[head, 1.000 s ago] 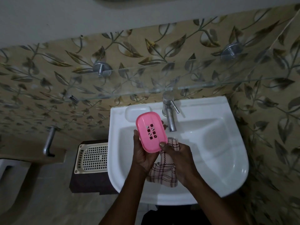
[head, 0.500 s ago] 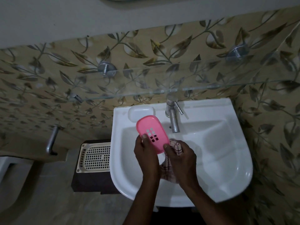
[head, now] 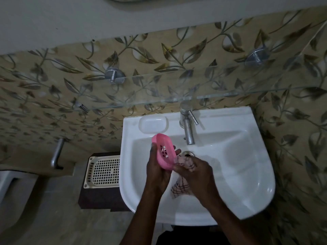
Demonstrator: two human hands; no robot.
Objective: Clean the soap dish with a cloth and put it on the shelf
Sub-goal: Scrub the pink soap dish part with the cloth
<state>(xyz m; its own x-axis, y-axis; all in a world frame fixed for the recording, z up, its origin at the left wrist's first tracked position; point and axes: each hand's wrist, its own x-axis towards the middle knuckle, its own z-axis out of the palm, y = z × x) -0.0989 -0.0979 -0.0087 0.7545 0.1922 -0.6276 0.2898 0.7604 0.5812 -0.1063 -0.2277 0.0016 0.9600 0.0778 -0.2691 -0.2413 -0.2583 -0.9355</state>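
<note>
Two sets of fingers: curled. The left fingers [head: 177, 151] are wrapped round the pink soap dish [head: 163, 152], and the right fingers [head: 179, 168] are bunched on the checked cloth [head: 182, 187].
Left hand [head: 157, 172]: the dish is held tilted, with its slotted face shown to the camera.
Right hand [head: 194, 171]: the cloth is pressed to the dish's near end.
Place: the dish is held over the white sink [head: 247, 174] — left of the tap [head: 188, 129], below the glass shelf [head: 221, 93].

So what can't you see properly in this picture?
All in the head view:
- Checked cloth: mostly hidden under the right hand.
- Pink plastic soap dish: its left edge is covered by the left hand; whether it is clean is too small to tell.
- Metal drain: partly hidden by the cloth.
</note>
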